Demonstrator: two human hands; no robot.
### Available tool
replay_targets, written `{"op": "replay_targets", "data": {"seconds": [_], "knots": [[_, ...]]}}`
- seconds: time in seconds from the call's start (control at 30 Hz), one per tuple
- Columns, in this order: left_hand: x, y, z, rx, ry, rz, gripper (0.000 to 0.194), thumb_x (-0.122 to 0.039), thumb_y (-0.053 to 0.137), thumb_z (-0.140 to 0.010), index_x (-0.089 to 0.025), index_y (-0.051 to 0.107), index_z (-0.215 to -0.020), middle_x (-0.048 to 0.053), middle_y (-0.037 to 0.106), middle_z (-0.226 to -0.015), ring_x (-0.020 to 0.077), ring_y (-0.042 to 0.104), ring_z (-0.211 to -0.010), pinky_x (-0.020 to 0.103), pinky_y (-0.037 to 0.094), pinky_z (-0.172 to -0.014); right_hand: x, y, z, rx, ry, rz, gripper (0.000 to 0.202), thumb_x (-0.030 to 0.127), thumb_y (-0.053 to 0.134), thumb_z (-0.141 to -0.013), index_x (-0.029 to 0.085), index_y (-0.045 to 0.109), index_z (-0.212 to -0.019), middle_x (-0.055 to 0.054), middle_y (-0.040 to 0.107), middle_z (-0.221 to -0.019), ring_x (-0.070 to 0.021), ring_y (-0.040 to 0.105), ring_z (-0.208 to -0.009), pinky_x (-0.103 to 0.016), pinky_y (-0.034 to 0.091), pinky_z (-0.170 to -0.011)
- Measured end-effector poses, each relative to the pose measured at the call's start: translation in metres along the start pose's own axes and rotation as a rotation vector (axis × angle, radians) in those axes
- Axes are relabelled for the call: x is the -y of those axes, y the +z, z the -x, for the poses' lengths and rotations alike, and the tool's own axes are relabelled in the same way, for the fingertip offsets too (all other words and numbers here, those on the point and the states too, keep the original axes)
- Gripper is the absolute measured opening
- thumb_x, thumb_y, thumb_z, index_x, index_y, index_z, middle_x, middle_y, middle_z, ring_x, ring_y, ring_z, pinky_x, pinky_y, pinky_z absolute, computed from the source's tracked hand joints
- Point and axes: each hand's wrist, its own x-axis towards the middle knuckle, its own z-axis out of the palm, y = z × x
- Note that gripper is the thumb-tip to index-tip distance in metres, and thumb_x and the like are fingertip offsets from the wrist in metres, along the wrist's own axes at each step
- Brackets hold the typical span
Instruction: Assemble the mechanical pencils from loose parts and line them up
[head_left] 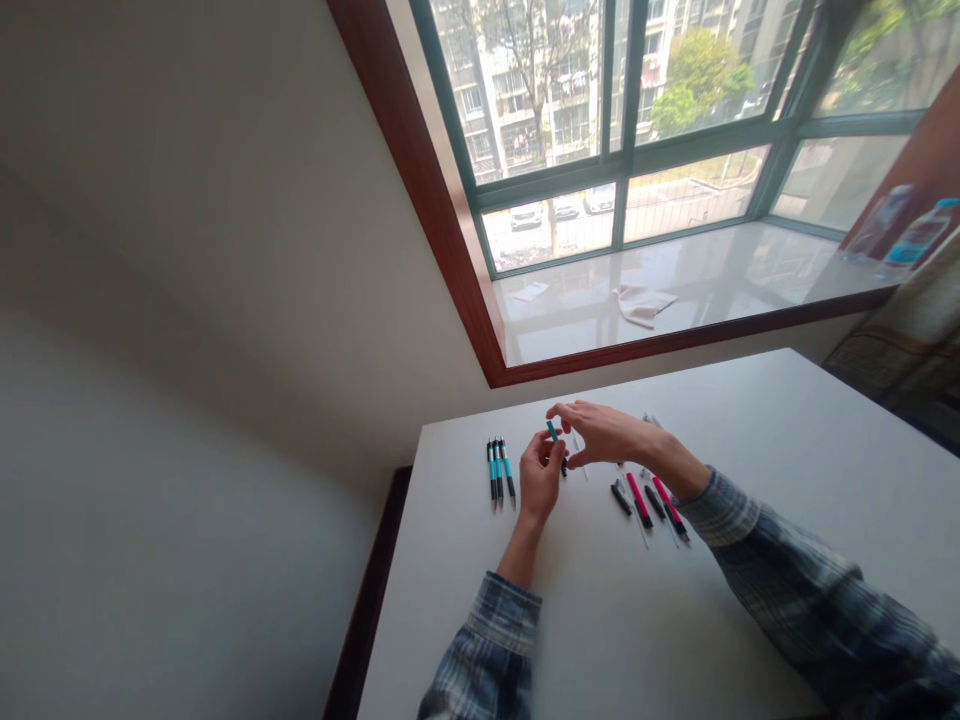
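Observation:
My left hand (541, 478) pinches a teal pen barrel (552, 431) above the table, its top end pointing away from me. Close over it is my right hand (604, 432), with thumb and forefinger spread apart; no object shows between them. A small black piece (565, 467) shows just beside my left thumb; whether it belongs to the barrel I cannot tell. To the left of my hands lie 3 teal-and-black pens (496, 472), side by side. Below my right wrist are pink pen barrels (639, 500), black grips (621, 498) and thin white refills (642, 526).
The white table (600, 620) stands against the wall under a window sill (562, 335) with a reddish-brown frame. A crumpled cloth or tissue (643, 305) lies on the sill, and plastic bottles (921, 235) stand at its right end. A curtain (900, 340) hangs at the right.

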Motion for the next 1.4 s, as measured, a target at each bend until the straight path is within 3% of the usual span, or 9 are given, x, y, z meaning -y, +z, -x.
{"op": "replay_targets", "data": {"seconds": [0.07,0.2,0.33,0.53,1.03,1.4], "knots": [[0.002,-0.001,0.003,-0.063,0.01,-0.022,0.04,-0.052,0.065,-0.093,-0.018,0.07,-0.115,0.006,0.072,-0.087,0.0182,0.068,-0.081,0.027,0.051,-0.072,-0.009,-0.001,0.001,0.001,0.011,-0.014,0.065,0.033,0.086,-0.078,0.022,0.059,-0.136,-0.009,0.073,-0.112,-0.027,0.068,-0.103,-0.034,0.05,-0.084],[0.002,0.0,0.013,-0.116,0.048,-0.141,0.033,-0.046,0.065,-0.094,-0.02,0.074,-0.113,0.007,0.076,-0.098,0.0191,0.068,-0.088,0.027,0.05,-0.073,-0.025,0.0,0.001,0.031,0.082,0.089,0.011,0.02,0.073,-0.087,0.021,0.08,-0.095,-0.006,0.078,-0.093,-0.0223,0.071,-0.084,-0.029,0.048,-0.074],[-0.002,0.004,0.02,-0.097,0.074,-0.167,0.03,-0.043,0.064,-0.096,-0.022,0.074,-0.114,0.009,0.076,-0.111,0.0198,0.068,-0.095,0.027,0.051,-0.075,-0.028,0.008,-0.002,0.082,0.113,0.115,0.014,0.013,0.073,-0.082,0.022,0.083,-0.086,-0.006,0.079,-0.085,-0.0223,0.072,-0.08,-0.028,0.047,-0.07],[-0.002,0.006,0.018,-0.119,0.024,-0.137,0.031,-0.042,0.064,-0.094,-0.02,0.074,-0.114,0.007,0.075,-0.099,0.0181,0.068,-0.087,0.027,0.051,-0.075,-0.025,0.019,-0.007,0.147,0.196,0.149,0.01,0.02,0.078,-0.081,0.022,0.084,-0.089,-0.009,0.079,-0.09,-0.0234,0.073,-0.08,-0.027,0.048,-0.067],[-0.011,0.008,0.015,-0.129,-0.001,-0.073,0.029,-0.041,0.065,-0.093,-0.019,0.073,-0.11,0.007,0.075,-0.097,0.0195,0.069,-0.087,0.029,0.051,-0.078,-0.027,0.029,-0.011,0.108,0.182,0.156,0.016,0.029,0.078,-0.086,0.025,0.08,-0.101,-0.005,0.079,-0.093,-0.0209,0.071,-0.085,-0.025,0.047,-0.071],[-0.013,0.007,0.014,-0.133,-0.002,-0.07,0.028,-0.038,0.064,-0.093,-0.018,0.073,-0.109,0.008,0.076,-0.099,0.0206,0.07,-0.091,0.029,0.051,-0.079,-0.017,0.033,-0.01,0.064,0.12,0.173,0.012,0.02,0.068,-0.087,0.018,0.079,-0.091,-0.01,0.078,-0.092,-0.0211,0.07,-0.082,-0.025,0.044,-0.067]]}}
